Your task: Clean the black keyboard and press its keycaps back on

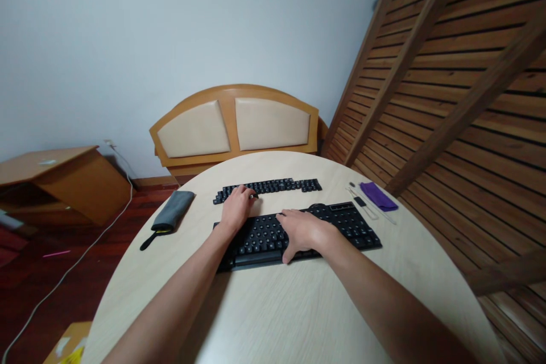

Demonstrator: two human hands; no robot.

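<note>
A black keyboard [260, 233] lies on the round table, with many keys in place. Fingers spread, my right hand [301, 230] rests flat on its middle. Behind it, loose black keycaps [273, 185] are laid out in rows. My left hand [236, 205] is between the keyboard's back edge and those rows, its fingers closed on a small black keycap [255, 195] at the fingertips. The fingers partly hide the keycap and some of the row behind.
A grey pouch [174, 210] with a black loop lies left on the table [264, 307]. At right are a folded purple cloth [379, 196] and a wire keycap puller [362, 203]. Beyond stand a padded headboard [230, 99] and a slatted wooden frame [447, 96]. A white cable [81, 259] crosses the floor.
</note>
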